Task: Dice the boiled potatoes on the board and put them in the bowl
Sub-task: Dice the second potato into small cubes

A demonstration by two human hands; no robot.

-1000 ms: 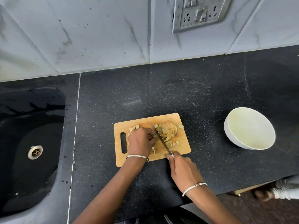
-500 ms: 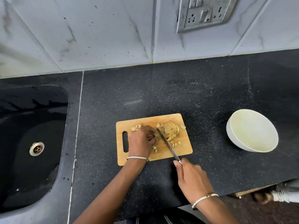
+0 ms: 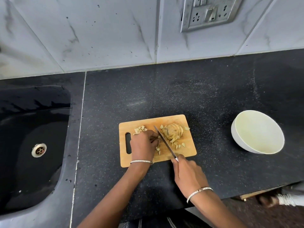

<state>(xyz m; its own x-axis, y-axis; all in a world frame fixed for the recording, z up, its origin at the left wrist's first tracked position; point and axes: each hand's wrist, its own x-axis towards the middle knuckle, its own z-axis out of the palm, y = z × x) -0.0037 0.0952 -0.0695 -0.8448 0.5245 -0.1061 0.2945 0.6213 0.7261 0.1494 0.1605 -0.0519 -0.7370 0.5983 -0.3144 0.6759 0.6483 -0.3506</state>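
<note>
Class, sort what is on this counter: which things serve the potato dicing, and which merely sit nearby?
In use: cutting board, sliced potato, diced pieces, knife gripped by the right hand, left hand, empty bowl.
Nearby only: sink, wall socket.

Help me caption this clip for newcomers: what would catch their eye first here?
The wooden cutting board at the middle of the black counter, where the right hand grips a knife laid slantwise between a half-sliced potato and the left hand, whose fingers curl beside the blade. Next, the empty white bowl standing apart to the board's right, and the black sink at far left.
</note>
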